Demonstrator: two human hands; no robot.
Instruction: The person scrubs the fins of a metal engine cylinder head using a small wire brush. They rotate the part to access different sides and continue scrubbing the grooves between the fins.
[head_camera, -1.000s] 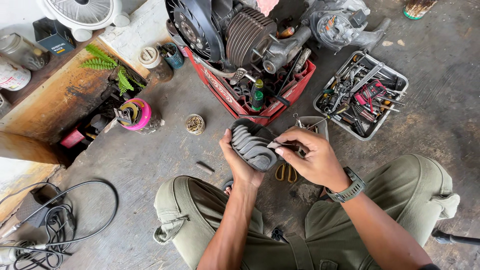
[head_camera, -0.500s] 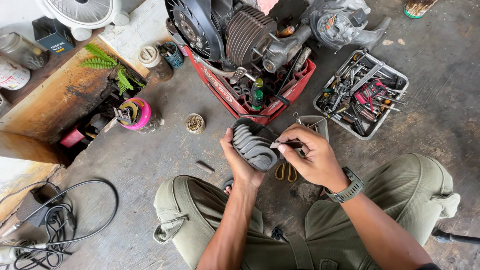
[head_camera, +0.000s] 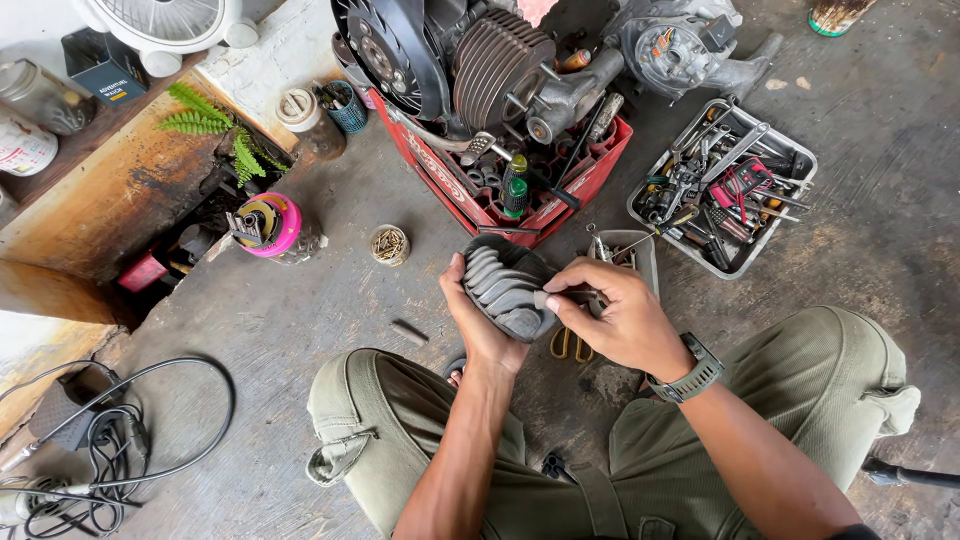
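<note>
My left hand (head_camera: 478, 322) cups a grey finned metal engine part (head_camera: 503, 284) from below and the left, holding it above the concrete floor between my knees. My right hand (head_camera: 612, 318) pinches a small tool or piece at the part's right edge, thumb and forefinger pressed together against the fins; what it holds is too small to make out. A watch sits on my right wrist. Under the hands, yellow-handled pliers (head_camera: 570, 345) lie on the floor.
A red crate (head_camera: 590, 175) holding a small engine (head_camera: 470, 60) stands just ahead. A grey tray (head_camera: 795, 200) of hand tools is at the right. A pink-lidded tub (head_camera: 268, 225), a small tin of screws (head_camera: 389, 244) and coiled black cable (head_camera: 120, 440) lie to the left.
Both hands have stayed on the finned part; my right hand's fingers shifted slightly along its right edge. Nothing else has moved.
</note>
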